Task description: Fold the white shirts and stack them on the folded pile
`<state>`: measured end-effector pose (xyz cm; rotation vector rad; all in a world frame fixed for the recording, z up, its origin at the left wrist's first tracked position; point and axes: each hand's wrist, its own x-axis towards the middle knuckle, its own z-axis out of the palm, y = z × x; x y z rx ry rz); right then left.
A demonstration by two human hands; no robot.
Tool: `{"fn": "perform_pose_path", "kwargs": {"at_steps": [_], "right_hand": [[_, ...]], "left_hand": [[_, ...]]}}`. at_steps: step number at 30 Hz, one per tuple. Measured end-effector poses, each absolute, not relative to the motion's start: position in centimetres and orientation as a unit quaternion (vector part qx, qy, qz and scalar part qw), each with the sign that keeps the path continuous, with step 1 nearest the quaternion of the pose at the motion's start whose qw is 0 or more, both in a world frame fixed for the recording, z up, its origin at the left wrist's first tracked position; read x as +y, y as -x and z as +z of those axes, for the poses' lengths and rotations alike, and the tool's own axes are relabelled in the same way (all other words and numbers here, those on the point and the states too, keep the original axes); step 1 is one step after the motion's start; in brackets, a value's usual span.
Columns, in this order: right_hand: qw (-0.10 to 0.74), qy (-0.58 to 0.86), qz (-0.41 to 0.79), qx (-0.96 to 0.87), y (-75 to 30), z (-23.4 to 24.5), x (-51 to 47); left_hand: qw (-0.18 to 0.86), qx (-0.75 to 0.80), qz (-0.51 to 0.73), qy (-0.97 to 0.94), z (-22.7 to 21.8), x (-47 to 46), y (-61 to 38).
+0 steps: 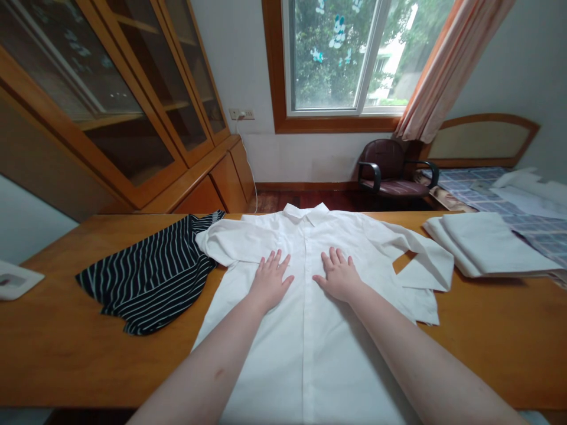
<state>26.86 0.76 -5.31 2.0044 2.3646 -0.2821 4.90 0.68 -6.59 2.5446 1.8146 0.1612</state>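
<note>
A white button-up shirt (283, 342) lies front side up on the wooden table (48, 348), its collar at the far edge and its lower part running toward me. My left hand (270, 280) rests flat on the chest, left of the button strip, fingers spread. On the other side of the strip, my right hand (337, 274) also lies flat with fingers apart. The shirt's left sleeve is folded in along the body and partly touches a black-and-white striped garment (155, 271). The right sleeve bends outward and down, leaving a gap where the table shows.
Folded white cloth (482, 242) is stacked at the table's right. A white flat object (18, 280) sits at the left edge. Beyond the table stand a glass-door cabinet (177, 168), a maroon armchair (394, 171) and a bed (473, 183) under a window (341, 65) wall.
</note>
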Motion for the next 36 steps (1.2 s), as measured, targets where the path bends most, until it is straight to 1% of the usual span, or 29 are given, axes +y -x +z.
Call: {"fn": "perform_pose_path", "kwargs": {"at_steps": [4,6,8,10,15,20,22,24,27,30,32,36], "right_hand": [[-0.047,-0.65,-0.046,0.757,-26.4,-4.9,-0.2],[-0.081,-0.643,-0.043,0.76,-26.6,-4.8,-0.2],[-0.095,-0.643,-0.053,0.758,-27.1,-5.0,0.3],[-0.078,-0.659,-0.064,0.745,-27.7,-5.4,0.9],[0.006,-0.655,-0.093,0.75,-28.6,-6.4,1.8],[0.011,-0.645,-0.096,0.758,-28.7,-6.4,1.8],[0.022,-0.646,-0.111,0.755,-28.8,-6.0,2.1],[0.045,-0.645,-0.146,0.749,-28.9,-5.5,2.5],[0.059,-0.652,-0.184,0.733,-28.8,-5.0,2.9],[0.027,-0.675,-0.146,0.723,-28.4,-5.2,2.7],[0.006,-0.682,-0.116,0.722,-28.2,-5.5,2.3],[-0.009,-0.674,-0.105,0.731,-28.2,-5.8,1.9]], "left_hand": [[0.009,0.584,0.043,-0.811,-6.7,-0.4,-4.6],[0.01,0.592,0.042,-0.805,-6.7,-0.9,-4.5],[0.014,0.603,0.04,-0.796,-6.6,-1.2,-4.5],[0.022,0.618,0.033,-0.786,-6.4,-1.6,-4.6],[0.062,0.653,-0.003,-0.755,-5.8,-2.0,-5.0],[0.165,0.647,-0.076,-0.74,-3.6,-0.7,-4.7],[0.196,0.633,-0.084,-0.744,-2.4,0.3,-4.4],[0.185,0.641,-0.046,-0.744,-1.6,1.3,-4.4],[0.103,0.684,0.032,-0.721,-1.6,2.2,-4.7],[0.034,0.694,0.066,-0.716,-2.7,2.5,-4.6],[0.037,0.677,0.083,-0.73,-3.6,2.7,-3.9],[0.135,0.631,0.145,-0.75,-4.2,3.6,-2.0]]}}
